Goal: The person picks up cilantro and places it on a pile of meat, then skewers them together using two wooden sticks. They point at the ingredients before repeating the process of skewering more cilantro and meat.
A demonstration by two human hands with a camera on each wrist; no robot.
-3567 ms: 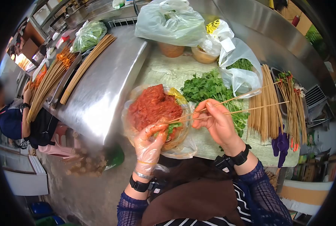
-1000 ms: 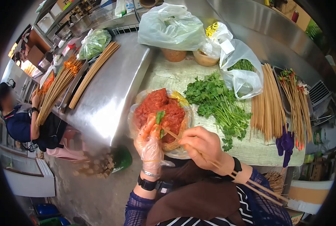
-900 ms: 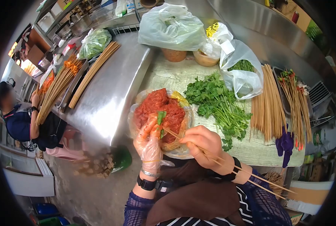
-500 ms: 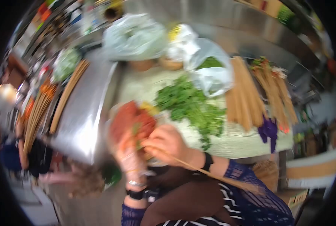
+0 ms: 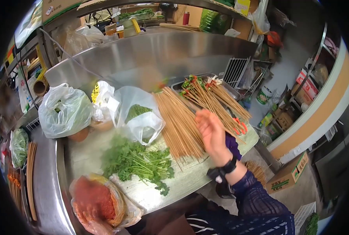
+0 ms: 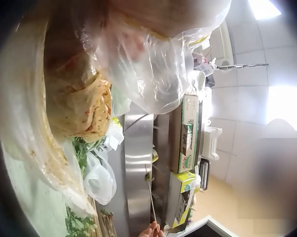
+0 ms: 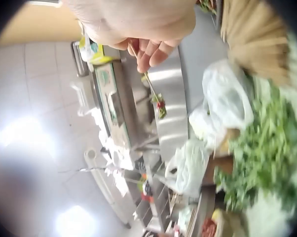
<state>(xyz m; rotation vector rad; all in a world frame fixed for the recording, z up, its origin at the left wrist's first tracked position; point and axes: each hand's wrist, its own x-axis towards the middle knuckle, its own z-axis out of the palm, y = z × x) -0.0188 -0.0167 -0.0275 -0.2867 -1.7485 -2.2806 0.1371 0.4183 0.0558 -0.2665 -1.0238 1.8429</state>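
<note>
My right hand [image 5: 213,137] is raised over the near end of the bare skewers [image 5: 178,125]. It pinches a thin wooden skewer [image 7: 150,85] whose far end carries a small green and red morsel [image 7: 160,106], seen plainly in the right wrist view. My left hand [image 5: 91,222], in a clear plastic glove, lies at the near side of a bag-lined bowl [image 5: 121,209] of red minced meat [image 5: 94,196]. Its fingers reach onto the meat and are blurred. In the left wrist view the glove [image 6: 148,74] fills the top, its fingertips hidden.
Coriander [image 5: 143,162] lies mid-table. Behind it stand plastic bags of greens [image 5: 65,111]. At the right, a metal tray [image 5: 229,92] holds loaded skewers [image 5: 209,100], with a purple glove [image 5: 232,147] near the table edge. A steel backsplash [image 5: 174,55] rises behind.
My right hand has left the bowl and swung right with the skewer, over the skewer pile. My left hand has stayed by the meat. The head view has turned right.
</note>
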